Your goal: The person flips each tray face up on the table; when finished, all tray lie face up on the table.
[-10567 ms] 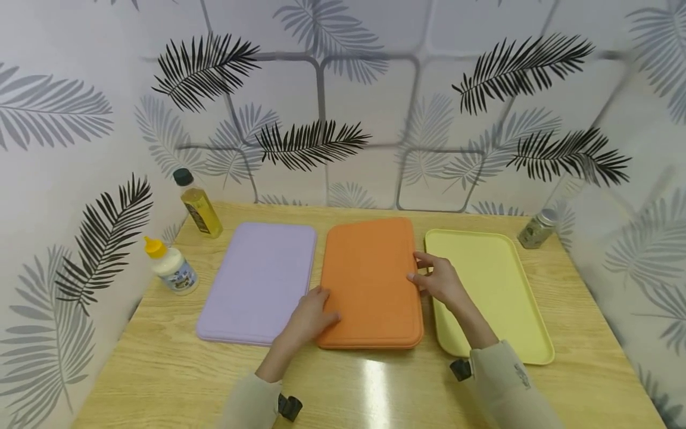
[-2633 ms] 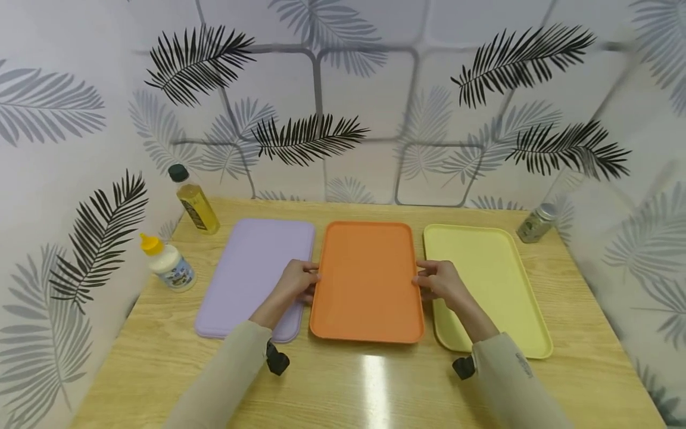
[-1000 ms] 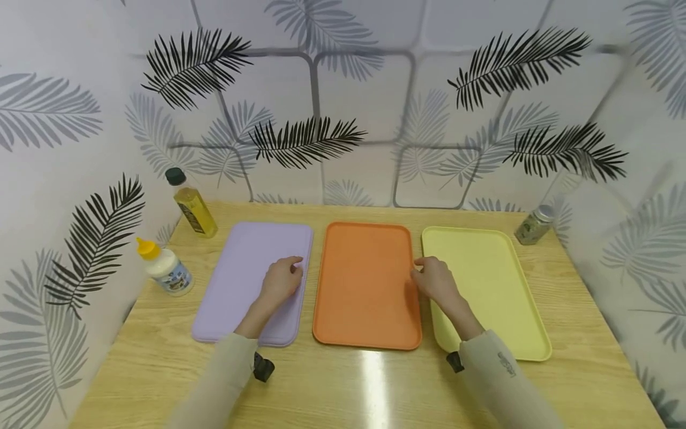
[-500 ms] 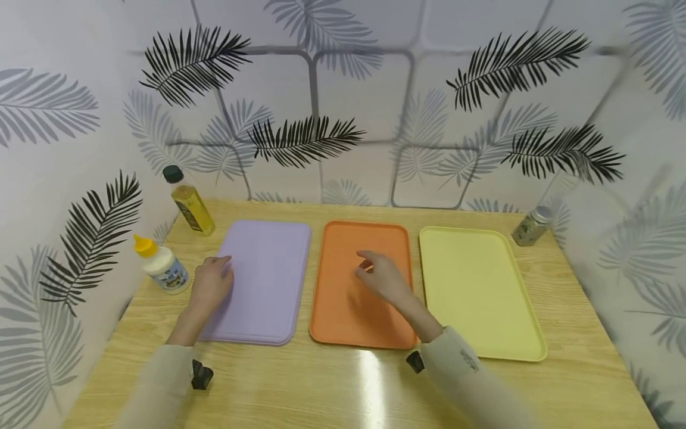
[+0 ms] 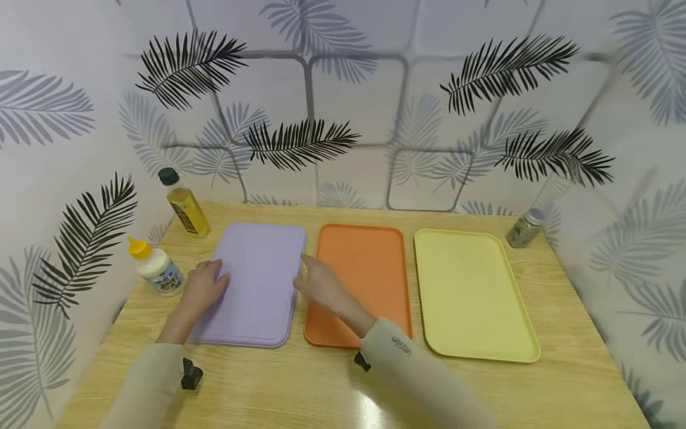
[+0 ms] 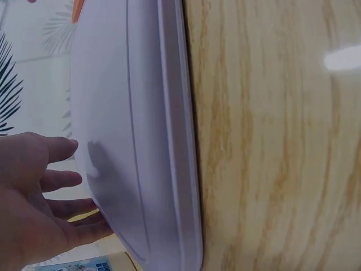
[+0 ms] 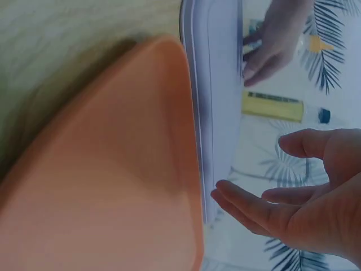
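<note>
Seemingly, the purple tray (image 5: 259, 280) is flanked for lifting, left hand (image 5: 202, 287) and right hand (image 5: 321, 286) spread. A two-sided grip is needed.

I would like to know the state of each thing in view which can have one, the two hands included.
purple tray: smooth face up, no open side showing
orange tray: open side up
yellow tray: open side up
yellow bottle: upright, capped, partly filled
white bottle: upright, capped
jar: upright, closed
left hand: at the purple tray's left edge, contact unclear
right hand: near its right edge, holding nothing
</note>
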The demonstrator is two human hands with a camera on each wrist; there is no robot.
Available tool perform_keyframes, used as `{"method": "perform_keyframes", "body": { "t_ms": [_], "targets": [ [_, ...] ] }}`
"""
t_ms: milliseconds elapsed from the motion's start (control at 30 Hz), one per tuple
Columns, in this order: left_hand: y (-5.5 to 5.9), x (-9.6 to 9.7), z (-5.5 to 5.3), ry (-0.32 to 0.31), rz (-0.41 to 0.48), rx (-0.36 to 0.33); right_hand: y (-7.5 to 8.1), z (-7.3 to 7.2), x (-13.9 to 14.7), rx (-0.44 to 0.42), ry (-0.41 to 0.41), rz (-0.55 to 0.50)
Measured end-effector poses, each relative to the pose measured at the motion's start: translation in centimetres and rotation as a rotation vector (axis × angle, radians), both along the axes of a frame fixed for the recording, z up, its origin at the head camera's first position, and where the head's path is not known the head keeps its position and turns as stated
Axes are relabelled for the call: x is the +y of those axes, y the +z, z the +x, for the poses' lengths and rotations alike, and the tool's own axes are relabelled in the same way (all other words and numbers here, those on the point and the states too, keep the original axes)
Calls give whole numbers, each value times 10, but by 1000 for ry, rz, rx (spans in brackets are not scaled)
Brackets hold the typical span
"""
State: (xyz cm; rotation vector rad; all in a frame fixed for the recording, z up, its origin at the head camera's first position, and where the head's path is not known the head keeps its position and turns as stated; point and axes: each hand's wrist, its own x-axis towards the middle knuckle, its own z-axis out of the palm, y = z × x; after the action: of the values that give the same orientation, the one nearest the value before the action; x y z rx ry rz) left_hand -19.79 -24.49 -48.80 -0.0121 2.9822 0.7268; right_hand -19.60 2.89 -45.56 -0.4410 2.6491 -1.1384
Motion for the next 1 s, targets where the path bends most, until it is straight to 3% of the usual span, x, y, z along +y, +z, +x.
{"method": "perform_keyframes", "body": {
  "t_ms": [233,467,733,1000],
  "targets": [
    [1,-3,-4,-11,-60,-13,-7,3,-32,39,-13,99],
    [-1,-4,-9,-12,-138,-27,-13,4,-45,-33,-78,142],
    [-5,-15,-17,-65,-102,-1,-21,1,-52,-67,-117,161],
    [-4,-21,-20,-98,-85,-8,-29,-5,-55,-24,-133,225]
  ]
}}
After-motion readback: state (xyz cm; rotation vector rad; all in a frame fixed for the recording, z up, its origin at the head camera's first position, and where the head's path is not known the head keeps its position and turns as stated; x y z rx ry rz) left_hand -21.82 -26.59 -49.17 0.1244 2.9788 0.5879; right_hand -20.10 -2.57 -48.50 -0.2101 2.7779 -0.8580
